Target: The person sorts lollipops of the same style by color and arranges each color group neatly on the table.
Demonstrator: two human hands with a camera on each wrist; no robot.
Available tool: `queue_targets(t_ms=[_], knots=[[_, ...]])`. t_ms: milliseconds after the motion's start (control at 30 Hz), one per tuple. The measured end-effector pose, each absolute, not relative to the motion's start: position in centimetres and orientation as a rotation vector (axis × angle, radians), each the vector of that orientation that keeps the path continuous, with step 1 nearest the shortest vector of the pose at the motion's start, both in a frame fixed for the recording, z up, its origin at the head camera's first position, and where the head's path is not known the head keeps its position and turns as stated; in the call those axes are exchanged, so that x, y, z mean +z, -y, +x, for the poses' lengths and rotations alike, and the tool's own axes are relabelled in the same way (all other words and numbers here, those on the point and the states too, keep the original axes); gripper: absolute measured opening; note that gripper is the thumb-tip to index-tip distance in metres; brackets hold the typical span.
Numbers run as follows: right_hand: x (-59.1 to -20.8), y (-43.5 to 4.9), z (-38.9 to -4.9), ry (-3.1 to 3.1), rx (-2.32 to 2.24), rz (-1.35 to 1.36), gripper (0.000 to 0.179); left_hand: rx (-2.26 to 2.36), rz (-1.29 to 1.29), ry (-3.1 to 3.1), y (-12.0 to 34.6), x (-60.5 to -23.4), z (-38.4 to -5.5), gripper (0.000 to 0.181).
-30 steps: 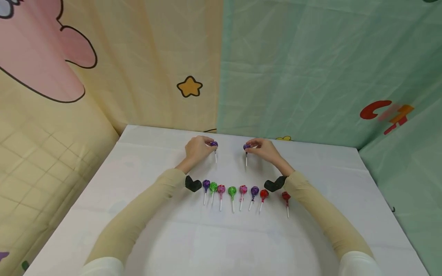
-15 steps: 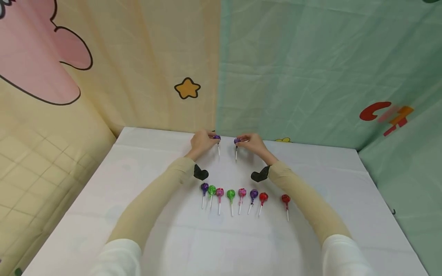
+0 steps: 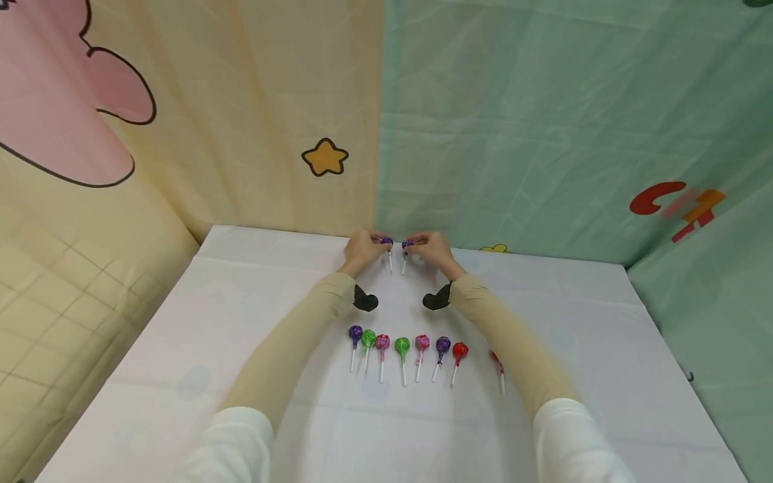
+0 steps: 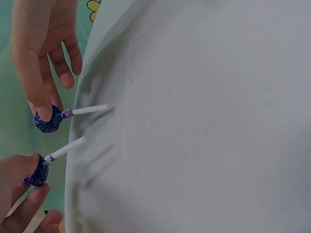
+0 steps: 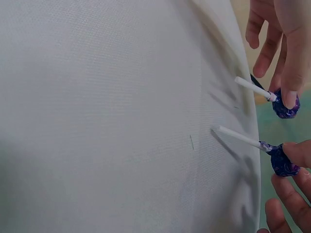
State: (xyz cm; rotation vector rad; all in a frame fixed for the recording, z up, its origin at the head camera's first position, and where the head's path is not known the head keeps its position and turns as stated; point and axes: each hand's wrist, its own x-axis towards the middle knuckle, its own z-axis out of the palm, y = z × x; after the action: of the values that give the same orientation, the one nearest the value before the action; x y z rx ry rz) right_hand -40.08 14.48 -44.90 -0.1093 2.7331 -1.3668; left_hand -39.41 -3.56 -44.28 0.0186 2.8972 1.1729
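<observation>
Near the back edge of the white table, my left hand (image 3: 362, 249) pinches a purple-wrapped lollipop (image 4: 39, 172) by its candy head between thumb and fingers. Facing it from the right, my right hand (image 3: 433, 249) pinches a second purple lollipop (image 5: 283, 160) the same way. Both white sticks point toward me, side by side with a small gap. The right stick's tip is right at its shadow on the cloth, while the left stick (image 4: 70, 147) is apart from its shadow.
Nearer me lies a row of lollipops: purple (image 3: 355, 333), green (image 3: 368, 339), pink (image 3: 382, 343) and several more. A red lollipop (image 3: 500, 365) at the right is partly hidden by my right sleeve. A patterned curtain (image 3: 483, 134) hangs behind the table (image 3: 574, 322).
Both hands have moved toward each other and further back, bringing the two purple lollipops close together. My right sleeve now covers part of the rightmost red lollipop.
</observation>
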Motion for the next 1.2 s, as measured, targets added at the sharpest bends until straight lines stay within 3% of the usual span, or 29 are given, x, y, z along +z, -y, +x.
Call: queue_targets(t_ms=[800, 1200], knots=[[-45.9, -12.4, -40.2, -2.900, -1.142, 0.022, 0.028, 1.102, -0.071, -2.919, 2.2, -46.0, -39.8, 0.030], [-45.9, -12.1, -40.7, -2.898, -1.097, 0.065, 0.033, 1.076, -0.093, -2.955, 2.2, -46.2, -40.7, 0.030]])
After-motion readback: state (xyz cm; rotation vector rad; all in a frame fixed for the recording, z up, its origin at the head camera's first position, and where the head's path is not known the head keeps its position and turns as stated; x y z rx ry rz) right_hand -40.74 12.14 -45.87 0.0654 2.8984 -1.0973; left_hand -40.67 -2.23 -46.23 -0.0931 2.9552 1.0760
